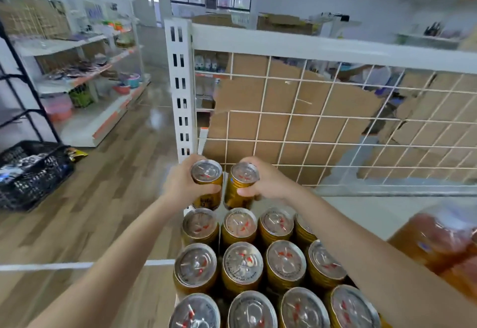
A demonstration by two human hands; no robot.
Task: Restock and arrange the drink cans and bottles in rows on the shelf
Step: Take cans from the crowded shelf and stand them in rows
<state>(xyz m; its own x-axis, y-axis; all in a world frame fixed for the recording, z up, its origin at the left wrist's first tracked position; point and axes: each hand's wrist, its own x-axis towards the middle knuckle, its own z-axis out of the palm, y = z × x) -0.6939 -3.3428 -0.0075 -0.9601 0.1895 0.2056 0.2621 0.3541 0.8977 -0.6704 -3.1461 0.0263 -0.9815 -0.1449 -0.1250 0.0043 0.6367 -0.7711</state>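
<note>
Gripping gold cans: left hand [180,185] around left can [206,173], right hand [268,183] around right can [244,176]; can rows [242,263] just nearside of both hands.

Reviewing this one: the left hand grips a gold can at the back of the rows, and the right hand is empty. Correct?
No. The head view shows the right hand gripping a second gold can, beside the left hand and the first gold can, at the back of the rows.
</note>
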